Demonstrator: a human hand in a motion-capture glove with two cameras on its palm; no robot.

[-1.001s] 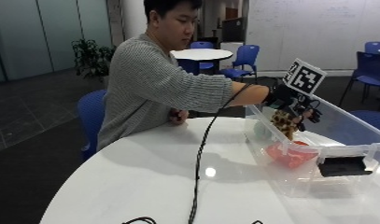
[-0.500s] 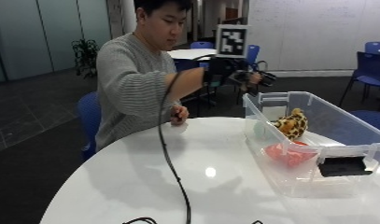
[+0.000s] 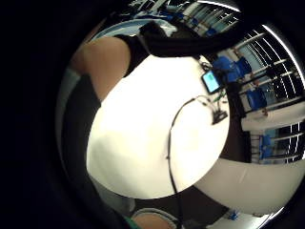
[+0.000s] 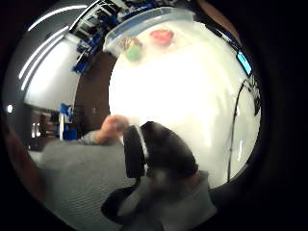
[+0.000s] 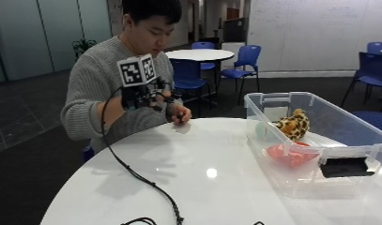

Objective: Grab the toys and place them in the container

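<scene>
While our gloved right hand hovers above the counter, well apart from the container, we cannot tell its grip. Both toys, giraffe and red toy, lie inside; the task looks finished.

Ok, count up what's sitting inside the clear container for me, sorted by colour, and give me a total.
Yellow spotted plush toy: 1
Red-orange toy: 1
Pale green item, partly hidden by the container wall: 1
Total: 3
</scene>
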